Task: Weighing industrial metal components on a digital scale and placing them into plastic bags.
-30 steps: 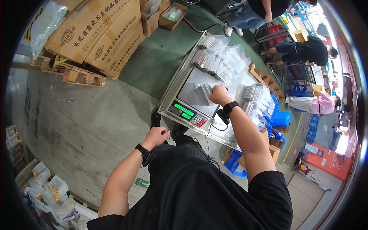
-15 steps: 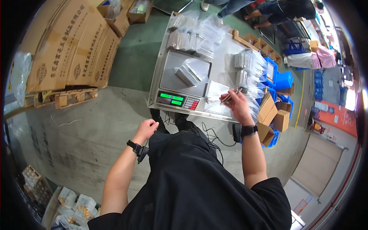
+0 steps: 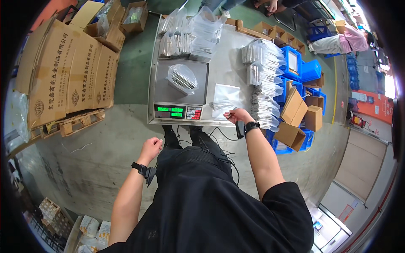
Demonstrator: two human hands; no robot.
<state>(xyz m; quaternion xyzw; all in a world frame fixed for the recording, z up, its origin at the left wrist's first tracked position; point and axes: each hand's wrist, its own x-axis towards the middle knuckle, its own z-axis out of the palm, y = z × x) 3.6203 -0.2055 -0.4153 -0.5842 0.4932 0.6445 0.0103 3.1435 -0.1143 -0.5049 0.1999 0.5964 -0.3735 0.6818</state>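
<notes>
My left hand [image 3: 152, 149] hangs short of the table's near edge, its fingers curled in with nothing seen in them. At that edge, right of the scale, my right hand [image 3: 239, 115] pinches small thin metal pieces [image 3: 228, 115], partly hidden by the fingers. Just beyond it lies a flat clear plastic bag [image 3: 227, 91], with a small loose pile of thin pieces [image 3: 222, 104] at its near end. A digital scale [image 3: 163, 92] with lit green displays carries a clear bag of metal pieces [image 3: 184, 78] on its plate.
Filled clear bags stand in rows at the table's far left [image 3: 196, 36] and along its right side [image 3: 263, 97]. Blue bins [image 3: 291, 63] and open cartons [image 3: 292, 107] crowd beyond the right edge. Large cartons [image 3: 78, 69] rest on a pallet [image 3: 82, 122] at left. Other people are farther off.
My right hand has come down from beside the right-hand bags to the table's near edge, still pinching the metal pieces. The view has shifted, and my left hand stays low and curled.
</notes>
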